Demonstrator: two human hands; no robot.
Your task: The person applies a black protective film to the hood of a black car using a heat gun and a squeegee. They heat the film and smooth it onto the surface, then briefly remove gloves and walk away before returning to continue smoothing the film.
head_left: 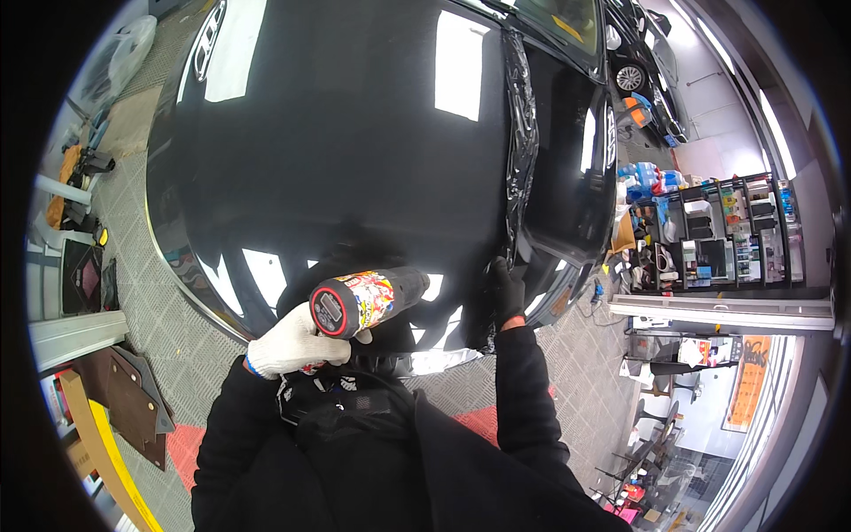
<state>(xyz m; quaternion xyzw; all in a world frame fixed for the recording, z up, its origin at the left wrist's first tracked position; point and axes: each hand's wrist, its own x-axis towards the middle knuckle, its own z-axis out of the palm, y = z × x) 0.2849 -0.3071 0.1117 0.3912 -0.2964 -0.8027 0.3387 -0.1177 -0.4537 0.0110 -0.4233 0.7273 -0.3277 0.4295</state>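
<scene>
My left hand [297,343], in a white knit glove, grips the handle of a heat gun [365,300]. Its dark body has colourful stickers and a red-ringed display at the rear; the nozzle points right over the glossy black car hood [355,151]. At the hood's right edge is my right hand [508,293] in a black glove, its fingers closed at the lower end of a crumpled strip of black film [520,133]. That strip runs along the seam between hood and fender [563,168]. Dark glove against dark film partly hides the fingertips.
A shelf unit [709,235] packed with bottles and boxes stands at the right. Behind it another dark car [651,71] is parked. Brown panels [120,399] lean at the lower left. Grey floor tiles [124,217] surround the car, with red tiles [183,448] near me.
</scene>
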